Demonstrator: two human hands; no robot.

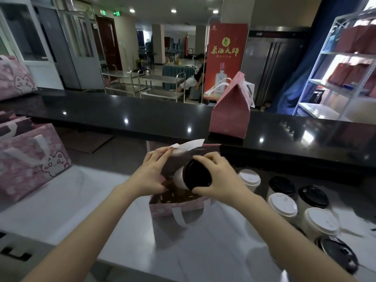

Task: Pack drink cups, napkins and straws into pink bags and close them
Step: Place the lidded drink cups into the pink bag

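An open pink bag point(179, 206) with white handles stands on the steel counter in front of me. My right hand point(219, 176) grips a drink cup with a black lid point(195, 176), tilted over the bag's mouth. My left hand point(150, 174) holds the bag's left rim, its fingers pinching the edge near a white handle strap point(189, 146). Several more cups with white lids point(282, 204) and black lids point(313, 197) stand to the right of the bag.
A closed pink bag point(230, 117) stands on the raised black counter point(122, 112) behind. Flat pink cat-print bags point(30, 163) are stacked at the left. A metal shelf point(335, 78) with red packages stands at the far right. A person sits beyond the counter.
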